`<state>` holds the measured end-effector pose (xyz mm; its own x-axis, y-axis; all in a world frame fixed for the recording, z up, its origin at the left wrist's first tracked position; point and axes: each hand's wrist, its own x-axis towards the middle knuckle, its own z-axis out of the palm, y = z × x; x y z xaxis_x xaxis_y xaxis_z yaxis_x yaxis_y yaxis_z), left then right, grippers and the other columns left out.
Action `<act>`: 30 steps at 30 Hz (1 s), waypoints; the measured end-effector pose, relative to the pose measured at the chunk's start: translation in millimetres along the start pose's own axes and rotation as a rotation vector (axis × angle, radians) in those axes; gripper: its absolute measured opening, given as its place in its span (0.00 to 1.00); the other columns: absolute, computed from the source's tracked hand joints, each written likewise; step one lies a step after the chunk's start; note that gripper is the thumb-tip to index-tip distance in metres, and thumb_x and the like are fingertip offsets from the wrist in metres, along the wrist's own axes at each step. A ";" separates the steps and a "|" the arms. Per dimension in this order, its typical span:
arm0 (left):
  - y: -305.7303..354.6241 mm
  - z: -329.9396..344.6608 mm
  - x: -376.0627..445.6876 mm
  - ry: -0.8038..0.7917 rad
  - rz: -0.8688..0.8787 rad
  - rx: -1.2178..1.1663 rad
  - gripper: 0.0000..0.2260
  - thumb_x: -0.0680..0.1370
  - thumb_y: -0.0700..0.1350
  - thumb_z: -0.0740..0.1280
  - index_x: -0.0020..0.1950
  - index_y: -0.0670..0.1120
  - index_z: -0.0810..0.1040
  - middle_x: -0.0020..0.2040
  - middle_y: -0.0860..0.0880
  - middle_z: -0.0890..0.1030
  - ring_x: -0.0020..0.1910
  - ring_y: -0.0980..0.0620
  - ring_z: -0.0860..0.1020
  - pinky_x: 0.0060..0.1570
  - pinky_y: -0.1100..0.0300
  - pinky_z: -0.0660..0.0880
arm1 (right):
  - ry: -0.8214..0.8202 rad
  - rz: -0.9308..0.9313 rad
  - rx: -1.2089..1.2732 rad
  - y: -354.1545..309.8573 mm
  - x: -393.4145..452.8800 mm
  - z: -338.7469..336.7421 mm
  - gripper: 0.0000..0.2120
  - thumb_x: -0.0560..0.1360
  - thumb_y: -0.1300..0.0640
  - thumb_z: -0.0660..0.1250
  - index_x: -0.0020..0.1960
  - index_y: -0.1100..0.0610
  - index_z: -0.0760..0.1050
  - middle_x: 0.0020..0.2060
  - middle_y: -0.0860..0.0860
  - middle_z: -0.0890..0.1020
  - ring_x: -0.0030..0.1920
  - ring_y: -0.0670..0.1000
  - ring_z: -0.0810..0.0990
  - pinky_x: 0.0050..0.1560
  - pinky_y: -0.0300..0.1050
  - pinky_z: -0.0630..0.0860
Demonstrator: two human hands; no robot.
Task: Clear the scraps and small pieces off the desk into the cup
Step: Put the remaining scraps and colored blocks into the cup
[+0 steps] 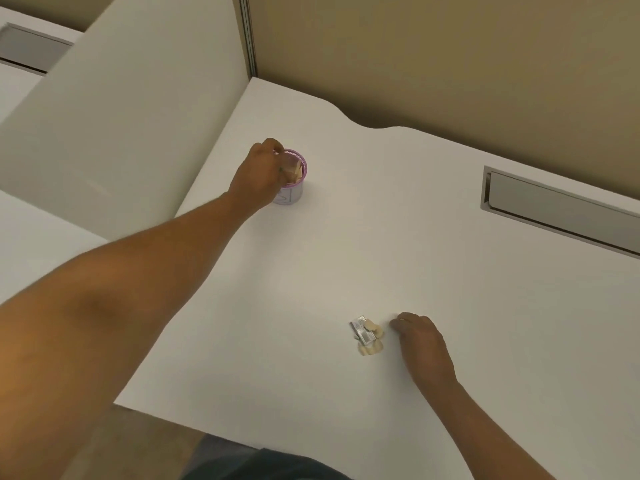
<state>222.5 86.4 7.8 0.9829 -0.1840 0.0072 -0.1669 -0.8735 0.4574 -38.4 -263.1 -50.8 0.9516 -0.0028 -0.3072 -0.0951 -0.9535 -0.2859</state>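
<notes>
The right hand (420, 337) rests knuckles-up on the worktop (433, 209), fingers curled under and gripping nothing that shows. Its fingertips point left at the little heap of scraps (367, 336) — a silvery wrapper among pale chips — lying just beside them, apart by a sliver of bare surface. The heap's long run goes roughly near-to-far, across the hand's reach. Well apart, up and to the left, the left hand (258, 174) hangs over the mouth of the pink mesh cup (292, 188), fingers pinched around a pale piece at the rim. So the right hand is plainly the nearer one — a short leftward sweep would likely gather the heap.
</notes>
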 end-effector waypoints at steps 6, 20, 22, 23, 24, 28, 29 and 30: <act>-6.2 -3.1 -35.8 0.296 -0.004 -0.106 0.14 0.81 0.48 0.69 0.67 0.52 0.80 0.67 0.49 0.75 0.63 0.47 0.73 0.54 0.59 0.73 | 0.180 0.112 0.448 -61.5 42.2 -44.7 0.13 0.75 0.69 0.69 0.53 0.56 0.86 0.51 0.48 0.87 0.51 0.47 0.84 0.57 0.36 0.77; -11.6 110.9 -188.7 -0.518 0.075 0.303 0.53 0.69 0.83 0.47 0.82 0.55 0.30 0.81 0.44 0.24 0.79 0.37 0.24 0.77 0.30 0.33 | 0.125 -0.321 0.287 -259.8 241.3 -97.6 0.14 0.78 0.65 0.66 0.59 0.52 0.84 0.58 0.53 0.84 0.56 0.51 0.82 0.54 0.40 0.79; -10.1 111.7 -184.9 -0.553 0.060 0.327 0.54 0.69 0.83 0.49 0.81 0.55 0.29 0.79 0.43 0.23 0.77 0.36 0.22 0.75 0.30 0.31 | 0.064 -0.348 0.227 -262.2 248.6 -93.5 0.18 0.79 0.65 0.64 0.65 0.52 0.80 0.62 0.54 0.82 0.60 0.53 0.81 0.59 0.43 0.79; -9.3 112.2 -183.9 -0.565 0.052 0.333 0.54 0.69 0.83 0.49 0.81 0.55 0.28 0.79 0.43 0.22 0.77 0.36 0.22 0.75 0.29 0.31 | 0.026 -0.350 0.213 -262.6 251.1 -92.5 0.21 0.79 0.67 0.63 0.68 0.52 0.78 0.63 0.54 0.81 0.61 0.54 0.81 0.62 0.46 0.79; -8.3 112.5 -183.7 -0.573 0.045 0.338 0.54 0.69 0.83 0.50 0.81 0.55 0.28 0.79 0.43 0.22 0.77 0.36 0.21 0.75 0.29 0.31 | -0.005 -0.341 0.196 -263.1 253.2 -92.9 0.24 0.78 0.68 0.62 0.71 0.52 0.75 0.64 0.55 0.80 0.62 0.54 0.80 0.63 0.49 0.79; -6.0 113.1 -182.5 -0.591 0.029 0.357 0.54 0.69 0.83 0.50 0.81 0.54 0.29 0.78 0.42 0.22 0.77 0.35 0.21 0.74 0.29 0.31 | -0.052 -0.262 0.194 -264.0 258.8 -103.3 0.28 0.76 0.67 0.66 0.73 0.48 0.72 0.66 0.55 0.76 0.63 0.54 0.78 0.61 0.43 0.78; -5.8 113.4 -181.7 -0.597 0.029 0.357 0.54 0.69 0.82 0.50 0.81 0.54 0.28 0.78 0.42 0.21 0.76 0.35 0.21 0.74 0.29 0.30 | -0.046 -0.249 0.205 -264.3 260.0 -107.6 0.27 0.76 0.67 0.68 0.71 0.49 0.74 0.67 0.54 0.76 0.64 0.54 0.77 0.58 0.40 0.76; -5.8 113.4 -180.9 -0.605 0.027 0.354 0.54 0.70 0.82 0.50 0.81 0.54 0.28 0.78 0.42 0.21 0.76 0.35 0.21 0.74 0.29 0.30 | -0.029 -0.247 0.199 -263.8 259.7 -111.8 0.25 0.75 0.66 0.70 0.70 0.50 0.75 0.66 0.52 0.77 0.64 0.53 0.77 0.56 0.39 0.74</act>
<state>36.8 73.6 -97.1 0.7791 -0.3367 -0.5289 -0.3070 -0.9404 0.1463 266.4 -45.9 46.3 0.9447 0.2331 -0.2308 0.0802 -0.8464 -0.5265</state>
